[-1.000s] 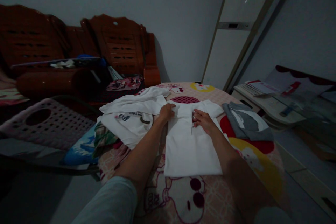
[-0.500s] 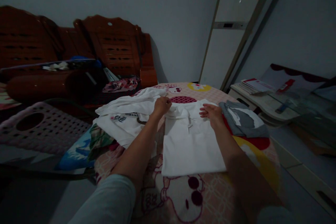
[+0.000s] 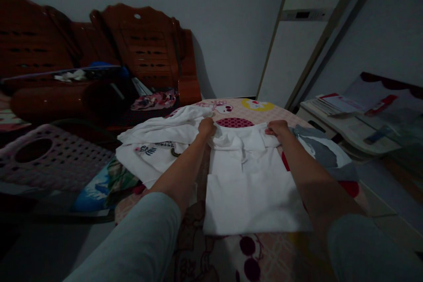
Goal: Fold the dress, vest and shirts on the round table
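Observation:
A white shirt (image 3: 251,194) lies folded on the patterned tablecloth (image 3: 228,255), its collar end away from me. My left hand (image 3: 207,128) is closed on the far left corner of the shirt. At the far right corner, my right hand (image 3: 278,129) pinches the fabric, fingers curled under its edge. The far edge looks stretched between both hands. Left of the shirt is a heap of white clothing (image 3: 155,136) with dark lettering, partly behind my left forearm. A grey and white folded garment (image 3: 322,152) sits to the right, partly hidden by my right arm.
A wooden sofa (image 3: 142,53) with cloth items stands behind on the left. A pink woven basket (image 3: 53,163) is beside the table at left. A tall white cabinet-like unit (image 3: 294,57) stands at the back. Papers (image 3: 340,103) lie on a side table at right.
My right hand has gone from spread fingers over the shirt to gripping its far right corner. The shirt's far end is now spread wider and its right side reaches further right. The view has shifted slightly.

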The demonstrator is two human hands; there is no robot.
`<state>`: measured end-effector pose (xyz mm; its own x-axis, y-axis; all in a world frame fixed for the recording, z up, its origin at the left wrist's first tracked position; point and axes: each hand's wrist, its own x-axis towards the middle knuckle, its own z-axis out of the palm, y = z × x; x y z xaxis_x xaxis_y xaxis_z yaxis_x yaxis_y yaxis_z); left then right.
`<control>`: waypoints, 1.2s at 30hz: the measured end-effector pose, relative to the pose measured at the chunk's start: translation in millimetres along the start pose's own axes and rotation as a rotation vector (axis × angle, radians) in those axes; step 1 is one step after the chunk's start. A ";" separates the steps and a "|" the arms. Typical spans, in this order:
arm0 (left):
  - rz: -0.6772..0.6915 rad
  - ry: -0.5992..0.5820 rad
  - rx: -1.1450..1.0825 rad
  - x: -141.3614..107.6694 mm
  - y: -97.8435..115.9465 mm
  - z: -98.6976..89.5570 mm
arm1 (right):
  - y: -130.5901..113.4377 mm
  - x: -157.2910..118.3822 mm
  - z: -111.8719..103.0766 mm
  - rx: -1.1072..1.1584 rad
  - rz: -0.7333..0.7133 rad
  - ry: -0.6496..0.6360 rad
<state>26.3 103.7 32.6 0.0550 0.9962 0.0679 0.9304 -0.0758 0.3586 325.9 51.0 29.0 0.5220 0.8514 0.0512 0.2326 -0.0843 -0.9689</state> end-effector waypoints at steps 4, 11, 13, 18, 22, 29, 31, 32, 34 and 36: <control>0.043 0.190 -0.077 8.0 -5.4 -6.9 | 0.5 6.7 3.8 -0.057 -0.040 0.090; -0.004 0.178 -0.028 2.2 -4.9 4.4 | 8.0 -1.9 26.7 -0.357 -0.269 -0.131; -0.002 0.144 -0.014 0.9 -5.4 8.2 | 8.0 -5.7 30.7 -0.423 -0.302 -0.187; 0.108 0.121 -0.050 -3.1 -2.8 -8.7 | -7.4 -31.2 29.7 -0.450 -0.482 -0.200; 0.265 0.037 -0.014 -25.5 11.8 -24.6 | -20.7 -72.2 26.9 -0.510 -0.508 -0.279; 0.390 -0.042 0.069 -78.3 37.2 7.1 | -15.3 -118.2 15.3 -0.499 -0.527 -0.306; 0.333 -0.010 0.088 -82.1 38.2 14.5 | -7.2 -122.1 14.6 -0.572 -0.538 -0.308; 0.317 0.000 0.089 -82.2 38.3 16.3 | -2.9 -123.7 15.5 -0.624 -0.563 -0.313; 0.304 0.000 0.095 -80.8 38.0 17.1 | 4.7 -126.8 19.4 -0.733 -0.634 -0.319; 0.300 -0.027 0.113 -78.5 37.8 16.5 | 8.9 -129.3 24.0 -0.819 -0.696 -0.304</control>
<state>63.1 23.3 25.5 0.3413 0.9310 0.1297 0.9054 -0.3627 0.2205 240.8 -47.4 8.0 -0.1290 0.9275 0.3508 0.9250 0.2401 -0.2946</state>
